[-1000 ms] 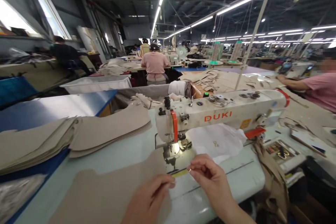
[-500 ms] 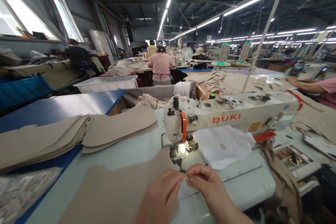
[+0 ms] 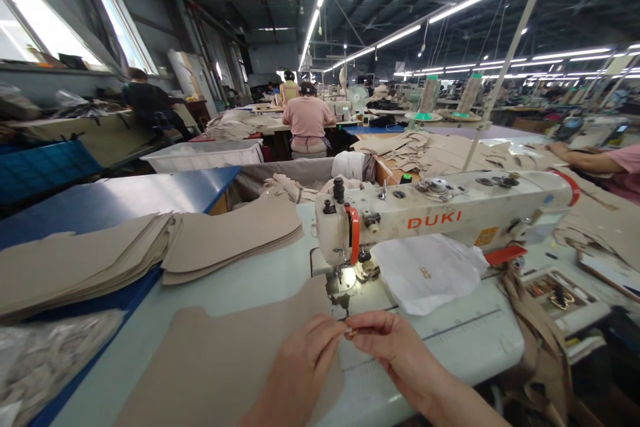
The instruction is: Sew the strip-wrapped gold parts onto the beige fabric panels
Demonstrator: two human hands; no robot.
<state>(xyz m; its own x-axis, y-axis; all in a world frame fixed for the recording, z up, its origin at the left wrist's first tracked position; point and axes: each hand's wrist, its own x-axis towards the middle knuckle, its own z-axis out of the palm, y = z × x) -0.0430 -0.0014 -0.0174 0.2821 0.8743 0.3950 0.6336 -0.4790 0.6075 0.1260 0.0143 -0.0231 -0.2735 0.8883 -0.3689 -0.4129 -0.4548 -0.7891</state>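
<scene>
My left hand [image 3: 300,367] and my right hand [image 3: 395,350] meet fingertip to fingertip just in front of the needle of a white sewing machine [image 3: 450,213]. Both pinch a tiny metal piece [image 3: 353,331], too small to name. My left hand rests over a tan cut fabric piece [image 3: 215,360] lying flat on the pale table [image 3: 240,280]. A white sheet [image 3: 425,273] lies under the machine arm.
Stacks of tan cut pieces [image 3: 150,260] lie at left beside a blue table [image 3: 110,197]. A tray of small parts [image 3: 555,293] sits at right. A person in pink [image 3: 307,123] sits ahead; another person's arm [image 3: 585,160] reaches in at right.
My two hands came together from apart, and both now pinch the small metal piece. The view shifted slightly left.
</scene>
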